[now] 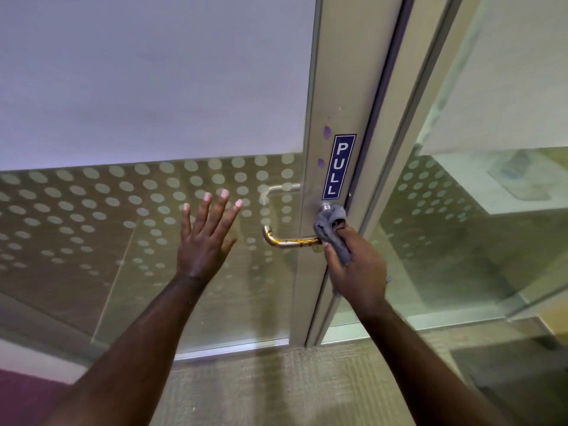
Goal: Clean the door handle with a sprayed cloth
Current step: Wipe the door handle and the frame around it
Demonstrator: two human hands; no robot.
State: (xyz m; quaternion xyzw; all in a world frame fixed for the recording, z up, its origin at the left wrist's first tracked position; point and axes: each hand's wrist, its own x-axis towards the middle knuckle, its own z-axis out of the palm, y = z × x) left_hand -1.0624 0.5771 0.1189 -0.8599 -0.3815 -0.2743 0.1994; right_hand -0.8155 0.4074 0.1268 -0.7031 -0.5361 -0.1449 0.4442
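A brass-coloured lever door handle [289, 241] sticks out to the left from the aluminium door stile [338, 87]. It shows dark streaks. My right hand [356, 269] is shut on a grey cloth [330, 224], which is bunched against the handle's base at the stile. My left hand [204, 238] is spread flat, fingers apart, on or just in front of the glass to the left of the handle; it holds nothing.
A blue PULL sticker [339, 166] sits on the stile above the handle. The glass door [153, 87] is frosted above and dotted below. A second glass panel [476, 179] stands to the right. Carpet [276, 388] lies below.
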